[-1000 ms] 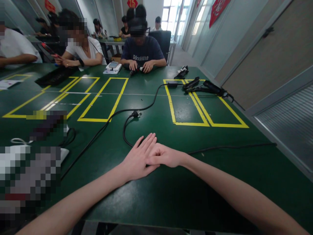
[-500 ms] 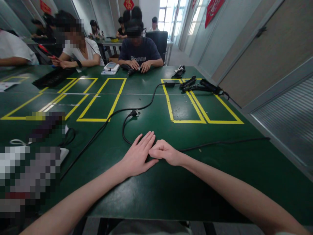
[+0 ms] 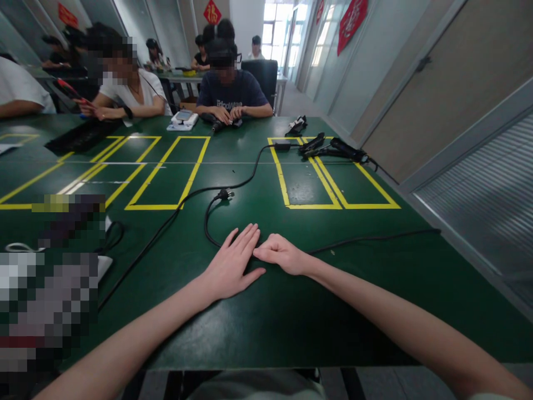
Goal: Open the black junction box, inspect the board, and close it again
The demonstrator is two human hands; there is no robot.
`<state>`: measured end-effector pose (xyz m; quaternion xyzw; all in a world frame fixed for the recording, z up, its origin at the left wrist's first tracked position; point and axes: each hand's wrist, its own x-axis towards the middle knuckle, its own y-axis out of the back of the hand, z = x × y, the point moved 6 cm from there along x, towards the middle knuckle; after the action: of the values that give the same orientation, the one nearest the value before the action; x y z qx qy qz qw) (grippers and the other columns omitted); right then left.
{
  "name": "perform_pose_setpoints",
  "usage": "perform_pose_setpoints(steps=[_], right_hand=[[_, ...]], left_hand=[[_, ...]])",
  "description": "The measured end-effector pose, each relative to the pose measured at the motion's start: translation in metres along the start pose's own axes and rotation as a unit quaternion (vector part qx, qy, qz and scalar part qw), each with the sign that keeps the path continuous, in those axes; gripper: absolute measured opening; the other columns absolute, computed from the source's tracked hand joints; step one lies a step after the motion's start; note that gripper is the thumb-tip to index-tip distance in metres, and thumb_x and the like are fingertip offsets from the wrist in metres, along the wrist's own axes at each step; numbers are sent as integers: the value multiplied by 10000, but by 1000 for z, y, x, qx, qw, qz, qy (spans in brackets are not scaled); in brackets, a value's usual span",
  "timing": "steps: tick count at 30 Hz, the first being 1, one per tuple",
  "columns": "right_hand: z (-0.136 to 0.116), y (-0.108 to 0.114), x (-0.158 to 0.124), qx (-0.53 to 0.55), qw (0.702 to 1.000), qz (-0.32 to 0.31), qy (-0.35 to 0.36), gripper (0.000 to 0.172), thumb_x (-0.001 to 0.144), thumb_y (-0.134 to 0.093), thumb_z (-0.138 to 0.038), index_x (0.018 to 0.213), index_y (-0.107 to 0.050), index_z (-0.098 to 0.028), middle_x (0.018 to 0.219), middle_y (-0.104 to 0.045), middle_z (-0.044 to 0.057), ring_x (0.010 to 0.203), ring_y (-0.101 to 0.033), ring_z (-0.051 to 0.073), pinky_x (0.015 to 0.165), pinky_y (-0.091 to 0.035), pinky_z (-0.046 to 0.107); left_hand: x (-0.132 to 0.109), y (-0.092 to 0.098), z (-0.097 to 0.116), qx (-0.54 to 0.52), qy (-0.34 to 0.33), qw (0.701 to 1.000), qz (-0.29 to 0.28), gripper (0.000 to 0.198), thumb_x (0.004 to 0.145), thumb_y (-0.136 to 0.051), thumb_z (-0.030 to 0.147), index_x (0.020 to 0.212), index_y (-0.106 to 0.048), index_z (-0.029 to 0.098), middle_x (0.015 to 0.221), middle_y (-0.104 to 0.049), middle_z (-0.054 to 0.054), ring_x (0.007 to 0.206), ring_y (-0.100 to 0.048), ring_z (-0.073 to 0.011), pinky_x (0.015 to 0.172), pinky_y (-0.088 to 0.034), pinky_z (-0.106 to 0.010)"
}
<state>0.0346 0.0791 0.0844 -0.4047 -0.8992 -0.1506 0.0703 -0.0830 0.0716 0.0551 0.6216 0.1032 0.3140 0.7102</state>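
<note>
Palm down on the green table, my left hand [image 3: 231, 264] lies flat over a black power cord [image 3: 366, 239], its fingers stretched out and the thumb apart. Just right of it, my right hand [image 3: 283, 254] is closed in a fist around the cord, the thumb toward the left hand. The part of the cord between and under my hands is mostly hidden. One end curves up on the left to a plug [image 3: 225, 194] with bare metal prongs. The other stretch runs right across the table, past my right wrist.
A second black cable [image 3: 195, 192] snakes over the green table [image 3: 266, 328] to black gear [image 3: 333, 147] at the far right. Yellow tape [image 3: 154, 207] marks rectangles. Blurred items lie at the left. Across the table, a person in a dark shirt [image 3: 233, 94] handles small parts.
The view has shifted slightly, so the table things sit a little more to the left. My right fist has moved up a little, off the left thumb; the left hand stays flat.
</note>
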Motion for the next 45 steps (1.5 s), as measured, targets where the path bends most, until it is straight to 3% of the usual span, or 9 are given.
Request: perform_pose_setpoints(steps=[4, 7, 11, 16, 29, 33, 37, 41, 45], right_hand=[[0, 10, -3, -70, 996, 58, -1, 591, 1039, -493, -550, 577, -298, -238, 558, -273, -69, 527, -273, 93, 527, -289, 269], [-10, 23, -12, -254, 957, 128, 50, 397, 1019, -561, -380, 668, -470, -219, 671, -516, -14, 636, -479, 138, 625, -405, 283], [-12, 21, -27, -428, 894, 72, 113, 89, 959, -662, -275, 902, -631, -214, 1020, -709, 99, 924, -654, 227, 800, -513, 357], [1, 17, -42, -451, 886, 58, 90, 133, 933, -736, -248, 980, -615, -217, 1196, -732, 131, 1051, -685, 254, 845, -526, 387], [8, 15, -41, -420, 898, 126, 41, 147, 903, -781, -221, 962, -646, -219, 1090, -766, 107, 989, -686, 266, 838, -547, 408], [9, 47, -49, -267, 935, 234, -13, 170, 881, -792, -338, 913, -673, -220, 983, -778, 77, 936, -733, 261, 847, -577, 411], [5, 95, -67, -104, 923, 358, -95, 383, 730, -882, -523, 782, -653, -220, 898, -788, 46, 836, -744, 240, 785, -591, 371], [-4, 148, -93, 11, 857, 501, -122, 513, 542, -976, -502, 730, -590, -222, 711, -722, -26, 585, -649, 149, 546, -508, 246], [-21, 202, -124, 34, 778, 626, -38, 537, 454, -979, -373, 704, -531, -218, 741, -700, -29, 644, -685, 152, 592, -561, 248]], left_hand=[[0, 1, -5, -11, -5, 1000, -4, 838, 1039, -589, 479, 1683, -181, 133, 1698, -355, -204, 1619, -270, -317, 1315, -239, -551], [-1, 6, -12, -39, -20, 999, -7, 768, 1041, -593, 422, 1679, -238, 184, 1682, -407, -161, 1610, -300, -297, 1303, -279, -530], [-5, 16, -27, -78, -30, 997, 0, 638, 1041, -595, 342, 1632, -380, 233, 1572, -569, -119, 1541, -431, -285, 1250, -367, -518], [-8, 24, -38, -118, -28, 993, 1, 598, 994, -669, 301, 1567, -500, 280, 1490, -647, -97, 1452, -536, -286, 1193, -436, -513], [-6, 36, -45, -132, -31, 986, 92, 539, 929, -754, 323, 1445, -633, 224, 1233, -742, -123, 1168, -666, -287, 1028, -563, -481], [-9, 53, -48, -110, -18, 977, 183, 587, 955, -731, 321, 1514, -564, 264, 1387, -685, -129, 1300, -604, -313, 1116, -506, -534], [-14, 68, -47, -80, 0, 959, 270, 554, 978, -694, 264, 1514, -555, 273, 1401, -668, -125, 1317, -588, -313, 1119, -500, -546], [-12, 66, -44, -81, -7, 959, 272, 541, 988, -678, 249, 1514, -552, 273, 1399, -667, -126, 1318, -589, -311, 1114, -509, -548], [-11, 59, -41, -100, -16, 961, 257, 559, 980, -688, 235, 1520, -551, 283, 1407, -669, -118, 1320, -589, -304, 1113, -516, -535]])
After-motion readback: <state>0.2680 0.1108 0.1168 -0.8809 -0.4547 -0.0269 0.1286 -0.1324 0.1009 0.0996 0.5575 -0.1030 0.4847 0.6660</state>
